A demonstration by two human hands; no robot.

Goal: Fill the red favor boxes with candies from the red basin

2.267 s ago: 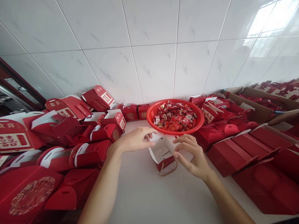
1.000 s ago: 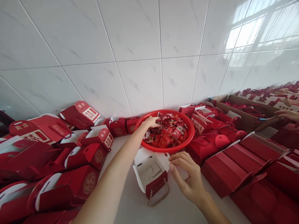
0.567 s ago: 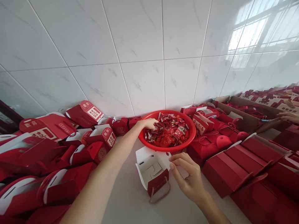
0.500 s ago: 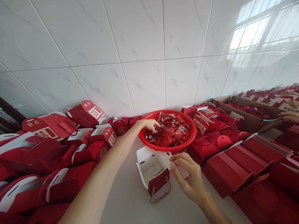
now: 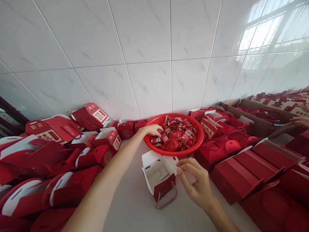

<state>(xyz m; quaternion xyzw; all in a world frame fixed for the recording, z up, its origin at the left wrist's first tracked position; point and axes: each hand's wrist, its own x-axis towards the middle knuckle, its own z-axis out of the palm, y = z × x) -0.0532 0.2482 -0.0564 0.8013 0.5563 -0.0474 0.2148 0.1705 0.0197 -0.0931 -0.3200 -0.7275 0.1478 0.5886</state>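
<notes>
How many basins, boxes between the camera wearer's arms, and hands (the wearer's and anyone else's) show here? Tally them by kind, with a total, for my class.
Basins: 1, the red basin
Boxes between the arms: 1, the open box
Wearer's hands: 2, left hand and right hand
Other person's hands: 1, the hand at the right edge
Total: 5

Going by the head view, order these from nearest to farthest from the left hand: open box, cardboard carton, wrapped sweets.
1. Wrapped sweets: right at the left hand, in the red basin.
2. Open box: just this side of the basin.
3. Cardboard carton: well off to the right.
</notes>
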